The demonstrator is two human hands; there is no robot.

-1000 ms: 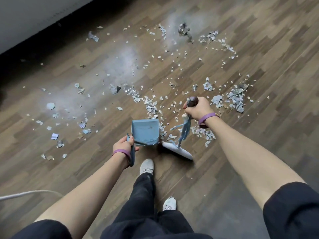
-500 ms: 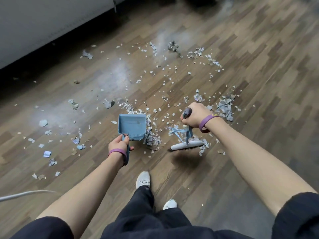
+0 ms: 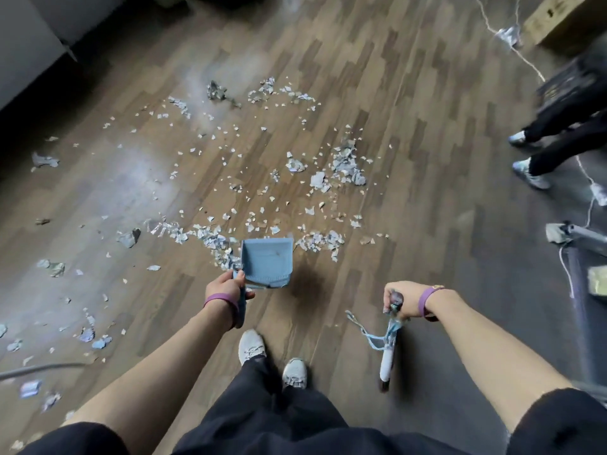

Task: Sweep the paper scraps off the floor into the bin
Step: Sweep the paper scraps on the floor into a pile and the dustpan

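Matt blue plastic dustpan point(image 3: 266, 263), torn paper scraps point(image 3: 345, 165), semi-gloss wood-look floor point(image 3: 410, 192).

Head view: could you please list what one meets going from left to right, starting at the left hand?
Left hand → dustpan → right hand holding the broom → another person's shoes.

Far right: second person's dark trouser legs point(image 3: 565, 152), pale shoes point(image 3: 530, 175); white cord point(image 3: 528, 64) alongside; wooden box point(image 3: 565, 18) behind.

1 head view, looking steeply down, floor point(image 3: 377, 77) ahead
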